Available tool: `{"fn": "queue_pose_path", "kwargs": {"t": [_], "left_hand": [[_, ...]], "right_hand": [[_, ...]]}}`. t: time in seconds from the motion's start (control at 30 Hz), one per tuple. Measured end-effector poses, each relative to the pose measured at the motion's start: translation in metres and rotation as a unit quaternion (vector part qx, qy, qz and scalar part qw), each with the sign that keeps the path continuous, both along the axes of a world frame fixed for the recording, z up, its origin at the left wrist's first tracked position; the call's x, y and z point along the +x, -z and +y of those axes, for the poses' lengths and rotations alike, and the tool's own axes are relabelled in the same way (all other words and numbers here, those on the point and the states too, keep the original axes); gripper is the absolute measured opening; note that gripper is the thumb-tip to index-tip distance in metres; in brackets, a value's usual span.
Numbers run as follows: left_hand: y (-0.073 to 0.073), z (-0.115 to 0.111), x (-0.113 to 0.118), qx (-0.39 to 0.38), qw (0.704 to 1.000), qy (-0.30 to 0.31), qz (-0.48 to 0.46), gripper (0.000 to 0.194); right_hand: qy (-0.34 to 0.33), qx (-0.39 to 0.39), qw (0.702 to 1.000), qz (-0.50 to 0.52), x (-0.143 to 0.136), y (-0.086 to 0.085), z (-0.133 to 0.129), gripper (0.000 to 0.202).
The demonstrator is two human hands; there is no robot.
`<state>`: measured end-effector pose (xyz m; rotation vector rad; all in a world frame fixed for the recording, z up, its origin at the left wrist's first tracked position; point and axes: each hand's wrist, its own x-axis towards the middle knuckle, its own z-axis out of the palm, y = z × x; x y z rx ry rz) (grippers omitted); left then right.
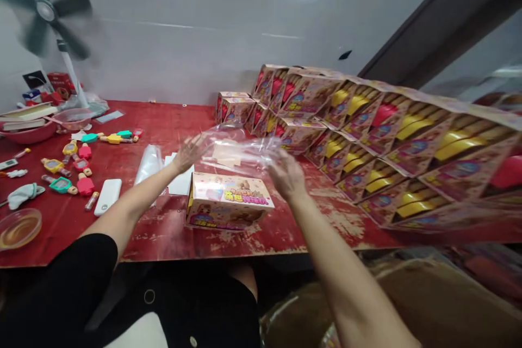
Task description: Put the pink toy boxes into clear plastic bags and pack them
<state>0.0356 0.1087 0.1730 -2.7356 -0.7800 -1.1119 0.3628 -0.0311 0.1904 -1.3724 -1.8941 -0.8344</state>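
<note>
A clear plastic sheet or bag (248,147) is stretched between my two hands above the red table (163,119). My left hand (190,153) touches its left side, and my right hand (285,171) has its fingers bent around the right end. Below and between the hands stands a printed cardboard box (230,201) near the table's front edge. Behind the box, a small pale piece (227,153) shows through the plastic. To the left of the box lie white paper (179,179) and more folded clear plastic (149,166).
Stacked boxes with yellow and red contents (367,141) fill the table's right side. At the left are small colourful toys (61,185), a white phone-like object (108,197), a bowl (20,228), a basket of books (30,133) and a spinning fan (45,11).
</note>
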Motion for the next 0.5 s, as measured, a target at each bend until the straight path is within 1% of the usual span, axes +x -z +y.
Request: {"fn": "queue_pose_path", "kwargs": {"t": [0.03,0.07,0.1,0.13,0.17,0.2,0.23,0.27,0.33,0.37,0.43,0.5], "left_hand": [[0.029,-0.003,-0.002,-0.013,1.0,0.011,-0.019,0.042],[0.052,-0.008,-0.005,-0.025,0.999,0.026,-0.041,0.036],[0.068,-0.016,-0.01,-0.037,0.996,0.048,-0.073,0.032],[0.078,-0.025,-0.016,-0.047,0.991,0.069,-0.102,0.031],[0.082,-0.033,-0.023,-0.061,0.985,0.095,-0.132,0.03],[0.08,-0.042,-0.029,-0.082,0.975,0.121,-0.17,0.027],[0.076,-0.05,-0.036,-0.115,0.962,0.139,-0.207,0.026],[0.069,-0.059,-0.043,-0.156,0.949,0.144,-0.235,0.029],[0.053,-0.076,-0.057,-0.239,0.927,0.128,-0.26,0.032],[0.046,-0.086,-0.064,-0.267,0.919,0.123,-0.263,0.028],[0.036,-0.107,-0.075,-0.275,0.92,0.127,-0.249,0.016],[0.034,-0.126,-0.084,-0.259,0.928,0.143,-0.229,0.011]], "right_hand": [[-0.001,-0.007,1.0,0.006,0.001,0.024,-0.007,0.022],[-0.003,-0.011,1.0,0.017,0.001,0.043,-0.016,0.022],[-0.008,-0.009,0.999,0.038,0.0,0.057,-0.027,0.024],[-0.014,-0.008,0.998,0.066,0.0,0.066,-0.04,0.025],[-0.022,-0.009,0.995,0.099,-0.001,0.07,-0.053,0.024],[-0.031,-0.014,0.991,0.132,-0.002,0.072,-0.066,0.021],[-0.036,-0.03,0.985,0.163,-0.004,0.072,-0.078,0.017],[-0.036,-0.053,0.979,0.194,-0.007,0.071,-0.09,0.014],[-0.025,-0.105,0.963,0.246,-0.015,0.071,-0.111,0.017],[-0.016,-0.127,0.955,0.268,-0.02,0.073,-0.12,0.021],[0.0,-0.137,0.94,0.314,-0.032,0.08,-0.133,0.028],[0.017,-0.104,0.932,0.346,-0.044,0.089,-0.14,0.028]]}}
